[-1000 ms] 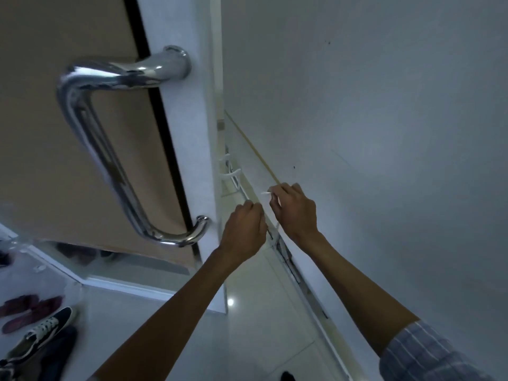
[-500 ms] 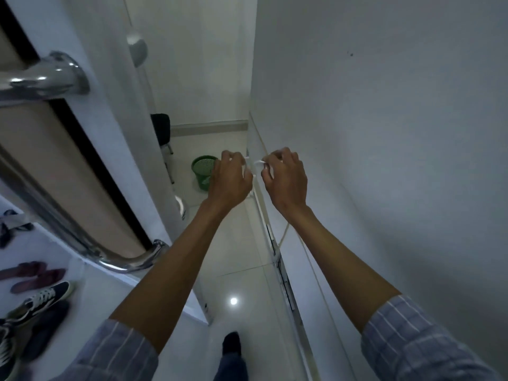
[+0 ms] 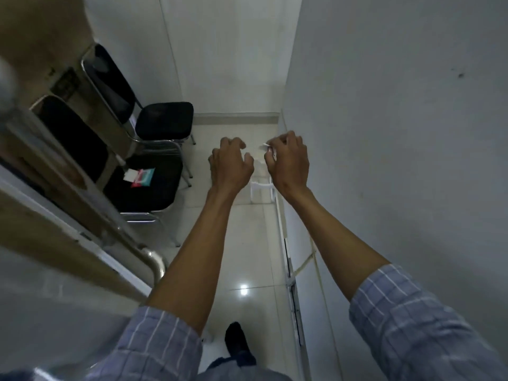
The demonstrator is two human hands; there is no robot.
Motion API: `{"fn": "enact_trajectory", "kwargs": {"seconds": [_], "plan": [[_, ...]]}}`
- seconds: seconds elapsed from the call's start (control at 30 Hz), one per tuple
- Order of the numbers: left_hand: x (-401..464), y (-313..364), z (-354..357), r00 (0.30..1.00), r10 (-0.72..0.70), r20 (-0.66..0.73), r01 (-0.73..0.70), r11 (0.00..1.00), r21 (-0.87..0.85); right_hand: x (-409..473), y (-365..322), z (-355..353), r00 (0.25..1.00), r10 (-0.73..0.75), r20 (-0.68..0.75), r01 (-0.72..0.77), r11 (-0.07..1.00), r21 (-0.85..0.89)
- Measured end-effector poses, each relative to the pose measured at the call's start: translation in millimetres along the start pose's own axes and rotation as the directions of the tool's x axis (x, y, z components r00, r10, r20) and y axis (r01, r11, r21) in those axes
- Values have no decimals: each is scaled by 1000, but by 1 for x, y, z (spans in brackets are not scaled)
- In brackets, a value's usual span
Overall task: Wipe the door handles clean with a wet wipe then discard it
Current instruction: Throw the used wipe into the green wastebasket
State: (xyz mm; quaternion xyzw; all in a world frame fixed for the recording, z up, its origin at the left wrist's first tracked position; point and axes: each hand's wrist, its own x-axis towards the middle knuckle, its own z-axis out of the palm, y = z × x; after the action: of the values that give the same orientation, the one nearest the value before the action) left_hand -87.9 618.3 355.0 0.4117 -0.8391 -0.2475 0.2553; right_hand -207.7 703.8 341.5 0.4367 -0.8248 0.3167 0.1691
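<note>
**Wipe pinched in the right hand, left hand empty beside it**

Fingertips (image 3: pixel 270 154) of the right hand (image 3: pixel 288 163) are closed on a small white wet wipe (image 3: pixel 266 146). Only a thin crumpled scrap of it shows, poking out toward the left hand between thumb and forefinger; the rest is hidden inside the curled fingers, so its full shape cannot be told. It looks pale and bunched rather than spread flat.

The left hand (image 3: pixel 231 166) hangs just beside the right hand, apart from it, with the fingers bent in a loose claw and holding nothing. Both forearms are bare up to rolled blue checked sleeves (image 3: pixel 406 320), and reach forward over a glossy pale tiled floor (image 3: pixel 247 243).

Below the right hand and farther along the floor stands a small white plastic stool (image 3: pixel 261 188), close against the grey wall (image 3: pixel 398 133) that runs along the right hand's outer side. To the left of the left hand are two black padded chairs with metal frames; the nearer chair (image 3: pixel 154 185) carries a red and teal packet (image 3: pixel 143 177) on its seat. Nearer the camera on that side, blurred, is the door's chrome pull handle (image 3: pixel 154 261), well apart from the wipe. A dark-socked foot (image 3: pixel 236 339) shows beneath the forearms.
</note>
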Motion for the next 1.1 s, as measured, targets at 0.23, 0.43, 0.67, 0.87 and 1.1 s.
{"fn": "enact_trajectory", "kwargs": {"seconds": [0.23, 0.43, 0.67, 0.87, 1.1], "plan": [[75, -33, 3, 998, -53, -30, 50, 995, -89, 83, 8, 75, 998, -10, 69, 7, 999, 42], [140, -75, 5, 989, -132, -67, 126, 988, -86, 143, 1, 149, 987, -13, 161, -11, 989, 147], [220, -100, 26, 978, -203, -48, 203, 979, -15, 209, 15, 225, 957, -101, 273, 26, 964, 264], [297, -122, 49, 970, -242, -21, 242, 970, 16, 261, 23, 281, 941, -138, 308, 47, 958, 284], [392, -173, 86, 968, -235, 84, 228, 970, 87, 315, 38, 354, 919, -120, 376, -8, 947, 322]]}}
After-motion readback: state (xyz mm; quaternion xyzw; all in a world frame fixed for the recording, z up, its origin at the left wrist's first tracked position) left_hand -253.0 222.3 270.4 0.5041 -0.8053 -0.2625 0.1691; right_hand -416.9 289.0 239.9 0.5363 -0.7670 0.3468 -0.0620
